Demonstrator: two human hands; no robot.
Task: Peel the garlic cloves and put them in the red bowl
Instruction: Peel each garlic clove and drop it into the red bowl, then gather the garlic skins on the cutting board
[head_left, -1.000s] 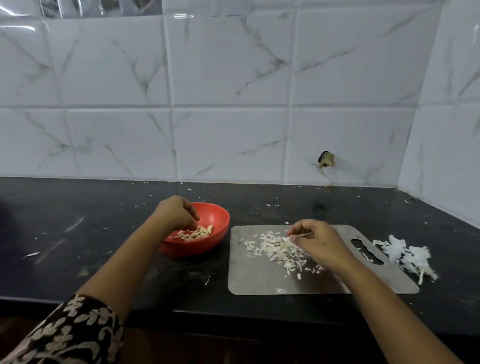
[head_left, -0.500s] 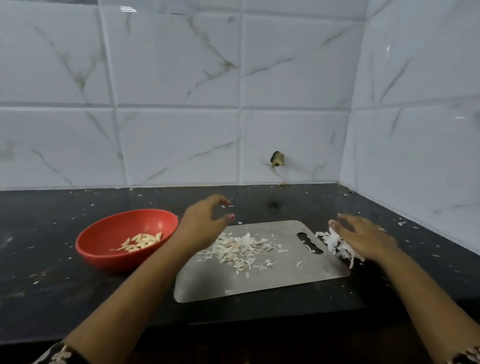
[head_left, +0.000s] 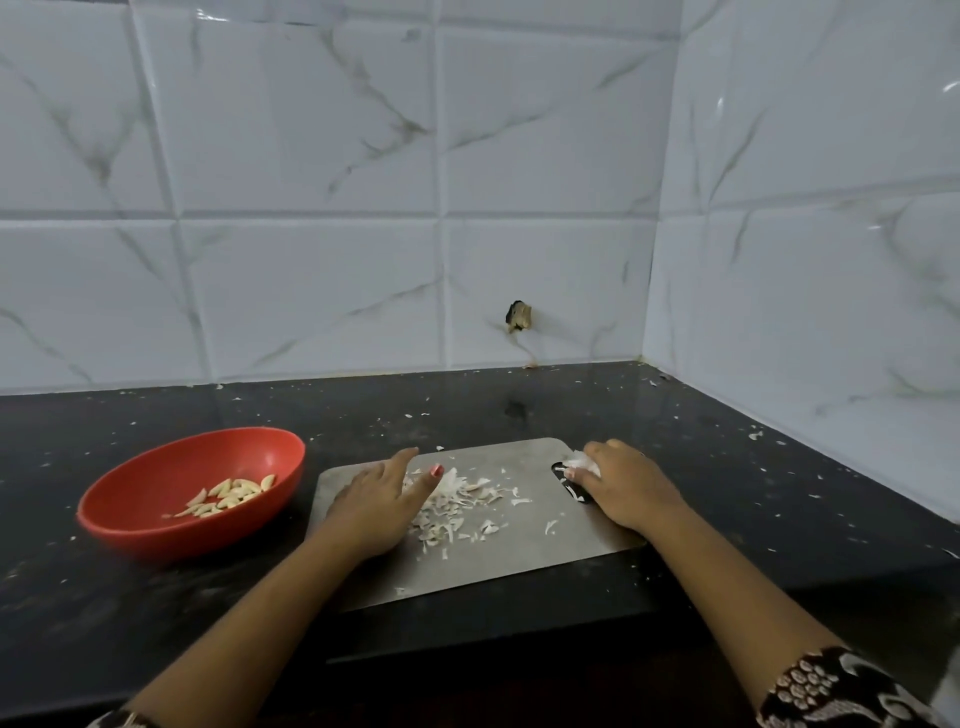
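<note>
Brushed-steel cutting board (head_left: 519, 551) on speckled black tabletop (head_left: 779, 493). Left hand (head_left: 379, 499) lies flat on its left part, fingers straight, touching flaky garlic skins (head_left: 457, 504). Right hand (head_left: 628, 488), at its slotted end, grips a white skin wad (head_left: 584, 462). Left of the board, the round red bowl (head_left: 156, 525) holds smooth peeled garlic cloves (head_left: 228, 496).

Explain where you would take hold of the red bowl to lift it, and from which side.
Probably the rim of the red bowl, pinched from its right side, where the left hand is nearest. The bowl stands upright with a flared wall, and the peeled cloves lie low in it, clear of the rim.
</note>
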